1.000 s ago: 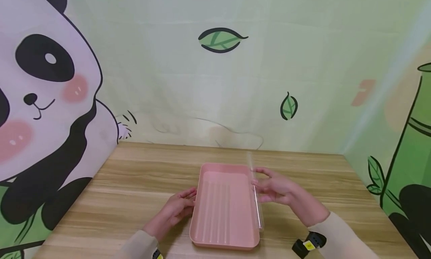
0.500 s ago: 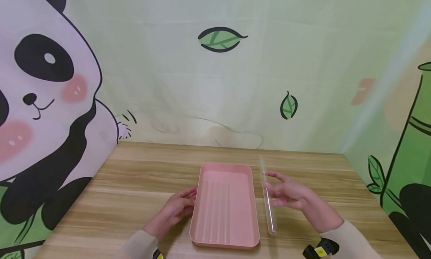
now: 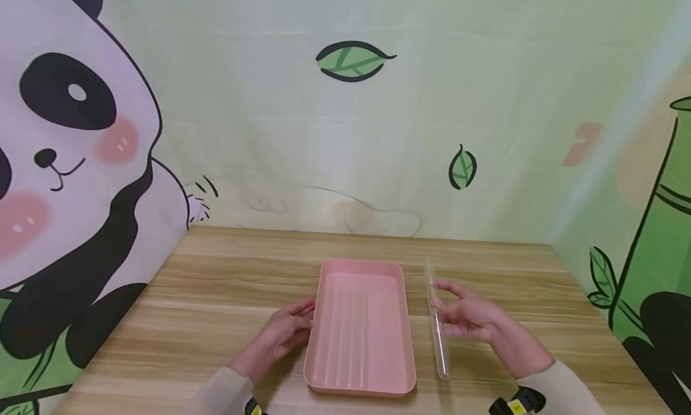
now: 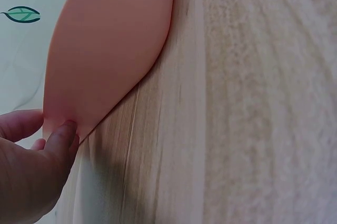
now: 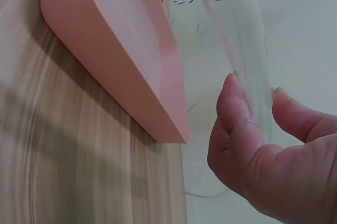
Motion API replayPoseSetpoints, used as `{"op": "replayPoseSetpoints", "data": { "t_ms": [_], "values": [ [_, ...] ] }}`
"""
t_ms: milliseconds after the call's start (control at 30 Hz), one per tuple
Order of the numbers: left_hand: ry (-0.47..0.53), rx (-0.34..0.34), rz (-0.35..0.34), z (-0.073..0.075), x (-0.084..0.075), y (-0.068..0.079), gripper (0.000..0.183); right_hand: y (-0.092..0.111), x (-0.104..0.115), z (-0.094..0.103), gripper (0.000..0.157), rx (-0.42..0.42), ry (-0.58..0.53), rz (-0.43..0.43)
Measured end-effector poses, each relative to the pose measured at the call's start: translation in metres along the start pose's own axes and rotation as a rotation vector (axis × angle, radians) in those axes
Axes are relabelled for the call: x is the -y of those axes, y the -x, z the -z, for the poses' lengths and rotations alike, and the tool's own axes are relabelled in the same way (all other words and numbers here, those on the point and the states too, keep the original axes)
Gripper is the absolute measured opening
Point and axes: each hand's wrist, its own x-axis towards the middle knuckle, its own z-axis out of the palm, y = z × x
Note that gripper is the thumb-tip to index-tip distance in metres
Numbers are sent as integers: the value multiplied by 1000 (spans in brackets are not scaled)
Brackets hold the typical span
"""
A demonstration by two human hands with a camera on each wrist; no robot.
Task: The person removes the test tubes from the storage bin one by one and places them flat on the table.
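A shallow pink plastic box with rounded corners lies flat on the table; ridges run along the left half of its floor. My left hand rests against its left side, and the left wrist view shows the fingertips touching the pink wall. To the right of the box, my right hand pinches a clear plastic lid between thumb and fingers. The lid stands on edge, seen as a narrow strip from the head, with a gap between it and the box.
The wooden table meets a pale green backdrop printed with leaves and a panda. Black straps with yellow labels sit at both sleeves, the right strap more visible.
My right hand has carried the clear lid rightward, away from the right rim of the pink box. The box and my left hand have stayed in place.
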Motion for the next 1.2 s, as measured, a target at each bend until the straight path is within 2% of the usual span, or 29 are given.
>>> {"op": "replayPoseSetpoints", "data": {
  "t_ms": [267, 633, 967, 1200],
  "values": [
    [3, -6, 1, 0, -1, 1, 65, -3, -6, 6, 72, 7, -38, -9],
    [6, -5, 4, -1, -1, 1, 65, -10, -19, 15, 79, -44, 20, -30],
    [-5, 19, 2, 1, -1, 0, 65, -18, -30, 21, 74, -64, 30, -49],
    [-5, 23, 5, 2, -1, 1, 65, -24, -39, 24, 70, -112, 57, -69]
  ]
}}
